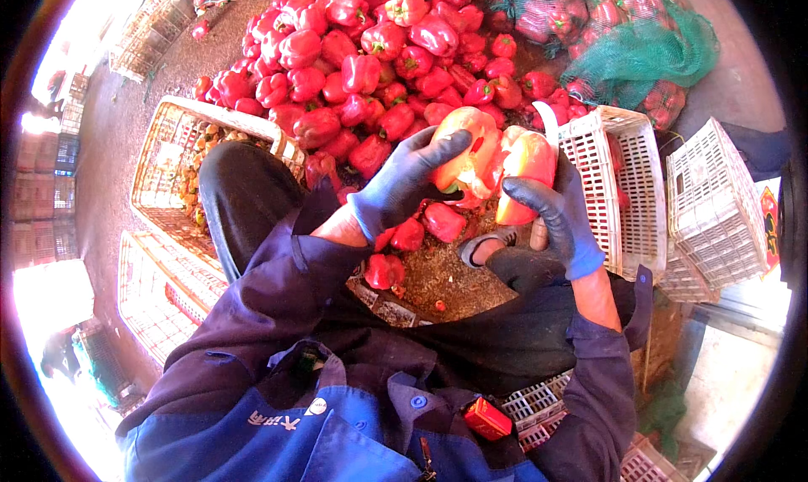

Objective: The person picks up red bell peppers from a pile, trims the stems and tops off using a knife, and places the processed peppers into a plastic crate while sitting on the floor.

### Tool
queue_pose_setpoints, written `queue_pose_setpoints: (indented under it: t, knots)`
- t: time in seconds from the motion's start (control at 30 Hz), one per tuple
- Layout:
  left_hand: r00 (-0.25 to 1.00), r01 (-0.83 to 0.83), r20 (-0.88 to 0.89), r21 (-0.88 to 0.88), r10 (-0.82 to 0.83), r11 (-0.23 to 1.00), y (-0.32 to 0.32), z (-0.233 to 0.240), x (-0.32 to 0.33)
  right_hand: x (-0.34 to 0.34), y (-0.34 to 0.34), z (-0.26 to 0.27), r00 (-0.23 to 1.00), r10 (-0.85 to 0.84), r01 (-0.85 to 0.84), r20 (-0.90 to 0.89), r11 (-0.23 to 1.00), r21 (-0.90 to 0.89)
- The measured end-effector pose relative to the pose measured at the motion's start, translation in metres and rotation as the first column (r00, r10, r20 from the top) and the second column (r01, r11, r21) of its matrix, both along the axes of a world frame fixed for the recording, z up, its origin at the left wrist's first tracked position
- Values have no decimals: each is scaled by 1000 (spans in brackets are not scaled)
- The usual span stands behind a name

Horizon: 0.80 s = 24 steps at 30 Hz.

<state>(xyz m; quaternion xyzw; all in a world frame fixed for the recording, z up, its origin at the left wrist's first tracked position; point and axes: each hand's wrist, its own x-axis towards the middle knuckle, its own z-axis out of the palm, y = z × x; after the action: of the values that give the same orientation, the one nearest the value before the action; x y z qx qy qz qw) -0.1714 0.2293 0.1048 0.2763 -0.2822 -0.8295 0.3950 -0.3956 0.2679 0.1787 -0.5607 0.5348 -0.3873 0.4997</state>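
Observation:
My left hand (404, 172), in a blue and dark grey coated glove, grips one part of a split red bell pepper (470, 144). Its pale orange inside faces up. My right hand (555, 220), gloved alike, holds the other pepper part (529, 172), thumb across its front. A curved, pale knife blade (548, 122) sticks up beside the right fingers; its handle is hidden in that hand. The two parts sit close together, and I cannot tell whether they are still joined. Just beyond both hands rises a large heap of whole red bell peppers (360, 71).
A crate of pepper cores and scraps (208, 160) stands left of my knee, another crate (170, 292) nearer. On the right are a crate with red peppers (637, 191) and an upturned crate (716, 198). Green net sacks (650, 59) lie far right. Loose peppers (445, 222) lie below my hands.

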Motion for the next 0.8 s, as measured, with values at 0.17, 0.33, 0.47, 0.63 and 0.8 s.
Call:
queue_pose_setpoints:
  t: [0.17, 0.33, 0.47, 0.63, 0.8]
  knots:
    - [904, -57, 386, -316, 183, 947, 7, -26, -13, -1, 2, -2, 999, -47, 47, 2, 998, 48]
    - [999, -14, 52, 156, 6, 988, 6, -32, -16, -9, 5, 0, 997, -6, 1, 76, 997, 74]
    - [979, 86, -200, 296, -26, 951, -1, -29, -31, -17, 11, 8, 995, -16, 8, 101, 997, 79]
    - [969, 140, -230, 208, -91, 968, -14, -53, -49, -39, 28, 6, 981, -104, 84, 165, 989, 123]
    - [932, 311, -194, -5, -306, 950, -24, -56, -26, -74, 45, 1, 973, -176, 166, 151, 983, 77]
